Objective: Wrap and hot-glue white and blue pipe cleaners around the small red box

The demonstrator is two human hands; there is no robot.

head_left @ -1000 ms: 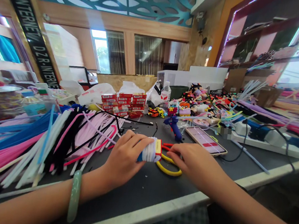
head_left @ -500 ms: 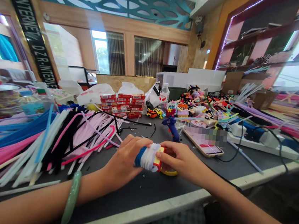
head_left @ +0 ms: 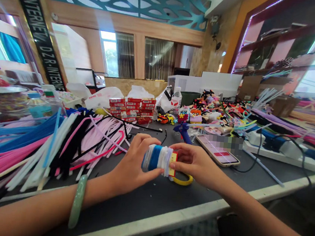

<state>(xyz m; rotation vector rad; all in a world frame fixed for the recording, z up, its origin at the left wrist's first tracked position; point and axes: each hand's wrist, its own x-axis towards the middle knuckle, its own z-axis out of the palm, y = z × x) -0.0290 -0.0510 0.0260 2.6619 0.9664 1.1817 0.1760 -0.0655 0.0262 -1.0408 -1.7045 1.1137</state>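
Observation:
Both my hands hold a small roll wound with white and blue pipe cleaner, lifted a little above the dark table. My left hand wraps round its left end, fingers closed, a green bangle on the wrist. My right hand pinches the roll's right end, where a red and yellow card edge shows. Under my right hand lie yellow-handled scissors.
A big heap of pink, blue, white and black pipe cleaners covers the left of the table. Stacked red boxes, a water bottle, a blue glue gun, a phone, a power strip and small craft figures stand behind.
My right hand came off the scissors and took the roll's right end. Both hands raised the roll slightly and turned it, so more blue winding shows.

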